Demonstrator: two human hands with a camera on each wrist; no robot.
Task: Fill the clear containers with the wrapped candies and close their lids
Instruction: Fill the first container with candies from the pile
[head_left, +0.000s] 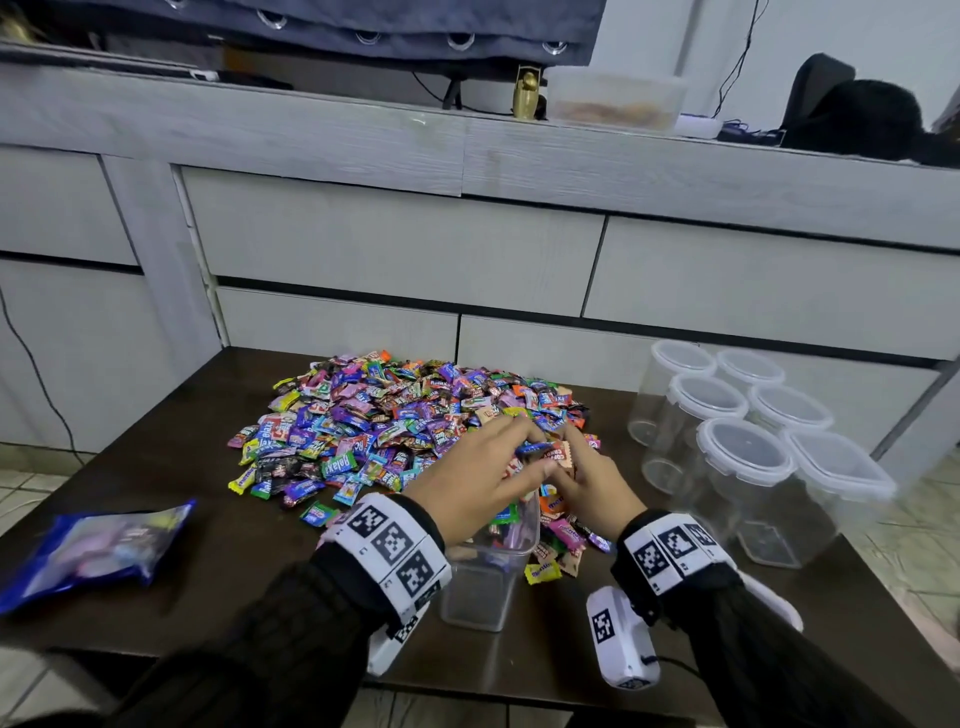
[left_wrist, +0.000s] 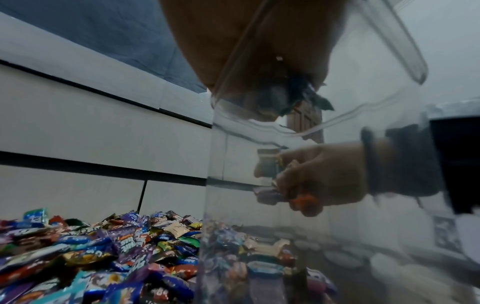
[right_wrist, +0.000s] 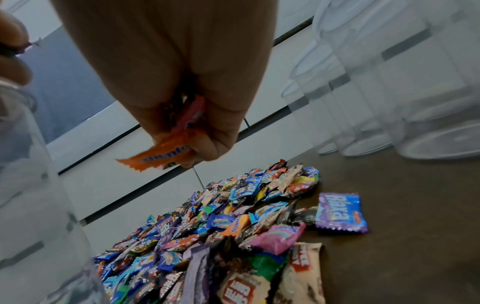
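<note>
both hands over the open container (head_left: 493, 571), near the candy pile (head_left: 395, 426).
my left hand (head_left: 478, 483) and right hand (head_left: 592, 483) each clutched wrapped candies (right_wrist: 166, 152).

"Relaxa" on a purple candy wrapper (right_wrist: 341, 212); "Relaxa" on a green wrapper (head_left: 338, 464)
</note>
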